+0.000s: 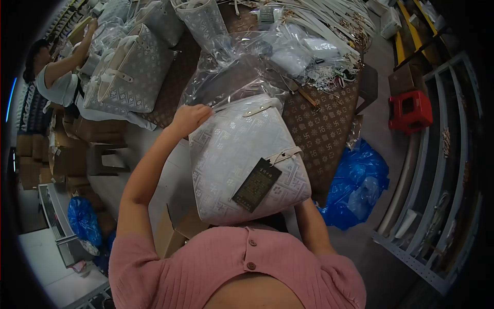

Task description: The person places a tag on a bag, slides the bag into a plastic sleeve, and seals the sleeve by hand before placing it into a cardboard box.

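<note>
A white patterned handbag (242, 154) with a dark hang tag (256, 184) is held against my chest, over the edge of a brown patterned table (319, 129). My left hand (188, 117) is closed on the bag's upper corner, where a clear plastic bag (231, 77) meets the bag's mouth. My right forearm runs under the bag's lower right side. The right hand itself is hidden behind the bag.
More white handbags (135, 72) lie on the far left of the table, where another person (56, 77) works. White straps (329, 20) are heaped at the far end. A red stool (410, 110), a blue plastic sack (355, 183), grey shelving (442, 170) and cardboard boxes (175, 232) surround me.
</note>
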Tool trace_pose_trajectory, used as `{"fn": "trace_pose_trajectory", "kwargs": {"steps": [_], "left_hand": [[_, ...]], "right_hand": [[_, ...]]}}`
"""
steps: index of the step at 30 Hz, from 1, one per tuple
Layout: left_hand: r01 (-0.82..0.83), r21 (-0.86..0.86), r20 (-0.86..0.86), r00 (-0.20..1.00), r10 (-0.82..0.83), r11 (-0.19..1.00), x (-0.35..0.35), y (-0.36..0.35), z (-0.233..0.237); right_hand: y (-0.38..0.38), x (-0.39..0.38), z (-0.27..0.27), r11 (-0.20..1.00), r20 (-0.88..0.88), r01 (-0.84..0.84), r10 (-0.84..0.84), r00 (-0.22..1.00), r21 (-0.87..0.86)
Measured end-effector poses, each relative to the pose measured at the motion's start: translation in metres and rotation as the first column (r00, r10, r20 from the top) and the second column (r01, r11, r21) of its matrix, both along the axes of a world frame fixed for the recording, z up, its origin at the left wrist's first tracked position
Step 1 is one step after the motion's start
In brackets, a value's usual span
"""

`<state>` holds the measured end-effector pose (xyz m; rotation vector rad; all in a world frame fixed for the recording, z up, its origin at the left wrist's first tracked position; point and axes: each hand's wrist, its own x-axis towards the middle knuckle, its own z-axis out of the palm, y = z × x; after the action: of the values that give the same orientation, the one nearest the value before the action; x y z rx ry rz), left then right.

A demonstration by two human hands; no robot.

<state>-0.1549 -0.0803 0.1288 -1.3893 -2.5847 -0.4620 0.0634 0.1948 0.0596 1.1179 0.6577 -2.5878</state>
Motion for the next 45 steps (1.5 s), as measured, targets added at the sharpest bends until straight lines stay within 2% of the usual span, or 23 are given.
{"fn": "trace_pose_trajectory", "kwargs": {"steps": [2,4,7,9,10,12,17,19,20,22,23,26,28,33,35,36,37,40,41,42,43,44,45], "left_hand": [[-0.032,-0.071,-0.005,0.999,0.031,0.997,0.009,-0.019,-0.010],[-0.069,-0.136,-0.010,0.998,0.068,0.988,0.015,-0.030,-0.021],[-0.301,0.065,-0.180,0.934,0.307,0.952,0.012,-0.043,-0.039],[-0.545,0.202,-0.111,0.813,0.572,0.813,0.018,-0.061,-0.058],[-0.557,0.198,-0.108,0.806,0.583,0.807,0.023,-0.062,-0.066],[-0.697,0.220,0.283,0.715,0.639,0.682,0.037,-0.054,-0.084],[-0.623,0.350,0.428,0.770,0.472,0.699,0.052,-0.042,-0.115],[-0.770,0.243,0.777,0.519,0.357,0.590,0.045,-0.048,-0.114],[-0.769,0.245,0.780,0.518,0.352,0.590,0.043,-0.051,-0.113],[-0.866,0.327,0.945,0.309,-0.110,0.379,0.040,-0.051,-0.084],[-0.863,0.326,0.945,0.305,-0.117,0.386,0.037,-0.052,-0.082],[-0.853,0.405,0.908,0.417,-0.037,0.330,0.029,-0.055,-0.084],[-0.768,0.463,0.702,0.623,0.347,0.443,0.018,-0.056,-0.096],[-0.655,0.559,0.482,0.755,0.444,0.508,0.010,-0.064,-0.069],[-0.408,0.548,0.238,0.913,0.331,0.730,0.021,-0.081,-0.074],[-0.392,0.553,0.247,0.920,0.305,0.735,0.026,-0.088,-0.082],[-0.495,0.475,0.356,0.864,0.355,0.728,0.029,-0.096,-0.094],[-0.604,0.434,0.477,0.783,0.398,0.669,0.017,-0.095,-0.104],[-0.651,0.461,0.510,0.751,0.420,0.604,0.012,-0.092,-0.106],[-0.644,0.466,0.516,0.755,0.406,0.607,0.008,-0.090,-0.107],[-0.651,0.372,0.584,0.718,0.378,0.662,0.003,-0.089,-0.108],[-0.642,0.274,0.646,0.674,0.357,0.716,-0.001,-0.088,-0.109],[-0.635,0.276,0.646,0.678,0.350,0.721,-0.004,-0.090,-0.119]], "right_hand": [[0.002,0.008,-0.025,0.998,0.033,0.000,-0.002,0.999,0.058],[0.009,0.016,-0.085,0.994,-0.195,0.079,-0.093,0.976,-0.077],[0.003,0.024,-0.167,0.944,-0.490,0.142,-0.280,0.826,-0.299],[0.010,0.053,-0.222,0.883,-0.618,0.135,-0.417,0.666,-0.450],[0.007,0.050,-0.220,0.884,-0.614,0.125,-0.409,0.675,-0.451],[0.011,0.060,-0.217,0.913,-0.604,0.090,-0.335,0.723,-0.399],[0.016,0.054,-0.208,0.966,-0.577,-0.018,-0.140,0.805,-0.259],[0.018,0.052,-0.201,0.980,-0.559,-0.050,-0.068,0.826,-0.193],[0.020,0.051,-0.198,0.985,-0.550,-0.064,-0.034,0.834,-0.158],[0.034,0.057,-0.189,0.992,-0.522,-0.088,0.028,0.852,-0.091],[0.036,0.041,-0.189,0.994,-0.509,-0.095,0.053,0.859,-0.058],[0.018,-0.038,-0.184,0.992,-0.460,-0.118,0.121,0.880,0.034],[0.015,-0.045,-0.176,0.986,-0.428,-0.131,0.162,0.889,0.101],[-0.020,-0.055,-0.150,0.952,-0.301,-0.116,0.202,0.932,0.282],[-0.024,-0.056,-0.139,0.931,-0.240,-0.113,0.205,0.949,0.348],[-0.022,-0.052,-0.133,0.919,-0.208,-0.114,0.204,0.957,0.378],[-0.030,-0.056,-0.117,0.692,-0.185,-0.078,0.298,0.936,0.718],[-0.042,-0.076,-0.056,0.692,0.040,-0.244,0.298,0.954,0.680],[-0.018,-0.074,-0.153,0.623,-0.026,-0.181,0.308,0.951,0.761],[-0.010,-0.089,-0.128,0.617,-0.020,-0.175,0.297,0.955,0.767],[-0.005,-0.108,-0.073,0.259,0.161,-0.243,0.301,0.940,0.935],[0.000,-0.125,-0.041,-0.134,0.329,-0.305,0.233,0.915,0.943],[0.007,-0.138,-0.043,-0.083,0.264,-0.251,0.280,0.923,0.965]]}}
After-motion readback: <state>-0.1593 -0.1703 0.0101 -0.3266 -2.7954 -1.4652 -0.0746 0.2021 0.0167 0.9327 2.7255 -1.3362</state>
